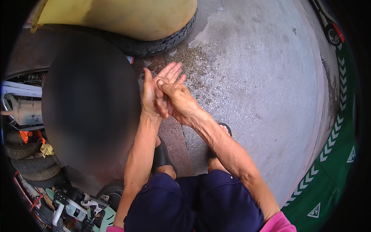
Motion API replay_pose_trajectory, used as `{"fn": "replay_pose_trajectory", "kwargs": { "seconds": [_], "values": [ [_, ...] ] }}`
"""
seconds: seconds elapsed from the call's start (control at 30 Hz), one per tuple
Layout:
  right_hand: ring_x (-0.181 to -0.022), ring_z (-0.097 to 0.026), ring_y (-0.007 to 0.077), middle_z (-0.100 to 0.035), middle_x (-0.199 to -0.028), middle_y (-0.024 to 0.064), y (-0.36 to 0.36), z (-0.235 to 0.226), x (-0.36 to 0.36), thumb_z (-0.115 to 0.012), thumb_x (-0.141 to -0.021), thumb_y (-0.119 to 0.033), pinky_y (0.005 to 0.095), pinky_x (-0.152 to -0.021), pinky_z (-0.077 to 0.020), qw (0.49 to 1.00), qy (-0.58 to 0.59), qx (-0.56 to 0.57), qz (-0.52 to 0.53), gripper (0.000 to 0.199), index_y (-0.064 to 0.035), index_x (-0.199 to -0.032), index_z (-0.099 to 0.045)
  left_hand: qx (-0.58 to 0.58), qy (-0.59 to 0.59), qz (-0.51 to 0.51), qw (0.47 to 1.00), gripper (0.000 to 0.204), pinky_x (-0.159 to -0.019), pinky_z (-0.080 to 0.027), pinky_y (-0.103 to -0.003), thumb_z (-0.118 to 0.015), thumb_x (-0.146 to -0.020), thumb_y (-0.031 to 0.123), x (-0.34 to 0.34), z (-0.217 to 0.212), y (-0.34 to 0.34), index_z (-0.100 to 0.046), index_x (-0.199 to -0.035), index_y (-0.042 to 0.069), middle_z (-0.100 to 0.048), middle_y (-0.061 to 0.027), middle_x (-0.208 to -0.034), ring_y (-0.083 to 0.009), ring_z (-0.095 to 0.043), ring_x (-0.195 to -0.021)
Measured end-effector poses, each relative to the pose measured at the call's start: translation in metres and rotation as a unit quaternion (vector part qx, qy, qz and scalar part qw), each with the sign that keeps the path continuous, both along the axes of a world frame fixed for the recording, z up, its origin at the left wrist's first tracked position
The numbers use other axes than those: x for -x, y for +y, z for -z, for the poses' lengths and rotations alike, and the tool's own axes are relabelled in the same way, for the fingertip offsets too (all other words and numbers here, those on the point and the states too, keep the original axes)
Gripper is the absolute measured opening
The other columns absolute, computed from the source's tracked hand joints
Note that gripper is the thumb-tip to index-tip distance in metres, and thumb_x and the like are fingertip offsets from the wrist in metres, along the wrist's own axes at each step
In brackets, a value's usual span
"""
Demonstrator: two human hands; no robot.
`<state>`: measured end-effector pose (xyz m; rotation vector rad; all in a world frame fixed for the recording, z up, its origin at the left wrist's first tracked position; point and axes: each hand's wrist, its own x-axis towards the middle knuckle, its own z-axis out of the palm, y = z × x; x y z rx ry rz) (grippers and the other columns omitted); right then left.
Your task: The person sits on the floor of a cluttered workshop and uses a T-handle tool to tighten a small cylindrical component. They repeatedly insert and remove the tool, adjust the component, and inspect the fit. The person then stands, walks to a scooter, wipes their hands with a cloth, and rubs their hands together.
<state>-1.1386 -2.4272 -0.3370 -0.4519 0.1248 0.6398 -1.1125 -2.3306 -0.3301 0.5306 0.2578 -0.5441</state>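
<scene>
In front of my knees, my two hands are pressed together above the floor. My left hand (149,92) has its thumb stretched up, with nothing visible in its palm. My right hand (182,100) reaches across from the right and lies over the left palm, its thumb pressing there. Its other fingers are partly hidden where the hands overlap. Extended fingertips show above the overlap. Both hands look slightly grimy. I see no tool in either one.
A yellow curved fender (127,17) covers a black tire (166,45) ahead. At left, stacked tires (33,164) hold a yellow glove (47,150); pale green scooter parts (73,207) lie below. A large area at left is blurred. A green mat (328,181) borders the grey floor (262,85).
</scene>
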Motion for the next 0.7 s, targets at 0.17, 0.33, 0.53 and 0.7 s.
{"fn": "replay_pose_trajectory", "kwargs": {
  "seconds": [0.17, 0.33, 0.53, 0.7],
  "values": [
    [-0.13, -0.036, 0.0421, -0.028, -0.139, 0.0362, -0.005, 0.013, -0.029, -0.037, -0.089, 0.006, 0.047, -0.109, -0.0343, 0.973, 0.095, -0.053, 0.205, 0.057, 0.015, -0.138, -0.011, 0.038, 0.078, -0.023, 0.996, 0.076, -0.117, -0.005, -0.045, -0.024, -0.096, 0.052, 0.03, -0.016, -0.02, -0.01, -0.146, -0.004, -0.005, -0.0202, -0.155, -0.0326, -0.008, -0.143],
    [-0.136, -0.027, 0.0389, -0.025, -0.144, 0.0301, 0.012, -0.015, 0.0, -0.035, -0.09, 0.006, 0.0443, -0.113, -0.0285, 0.977, 0.097, -0.116, 0.148, 0.056, 0.0124, -0.14, -0.011, 0.151, -0.03, -0.059, 0.986, 0.071, -0.117, -0.002, -0.046, -0.021, -0.098, 0.046, 0.011, 0.011, 0.012, -0.01, -0.145, -0.005, -0.006, -0.0219, -0.154, -0.0316, -0.005, -0.144],
    [-0.133, -0.034, 0.0355, -0.035, -0.139, 0.028, 0.002, -0.004, -0.019, -0.039, -0.096, -0.007, 0.0455, -0.111, -0.0319, 0.934, 0.202, -0.203, 0.212, 0.047, 0.0122, -0.136, -0.025, 0.143, 0.1, -0.093, 0.98, 0.068, -0.117, -0.011, -0.046, -0.022, -0.098, 0.053, 0.021, 0.0, -0.012, -0.024, -0.145, 0.004, -0.023, -0.0145, -0.152, -0.0291, -0.019, -0.141],
    [-0.131, -0.034, 0.0429, -0.038, -0.139, 0.026, 0.026, -0.01, -0.016, -0.046, -0.095, -0.043, 0.0521, -0.11, -0.026, 0.969, 0.107, -0.038, 0.22, 0.061, 0.0052, -0.132, -0.035, 0.175, 0.075, -0.035, 0.981, 0.077, -0.115, -0.011, -0.049, -0.027, -0.094, 0.057, 0.021, 0.003, -0.006, -0.024, -0.141, -0.003, -0.021, -0.0214, -0.147, -0.0332, -0.018, -0.138]
  ]
}}
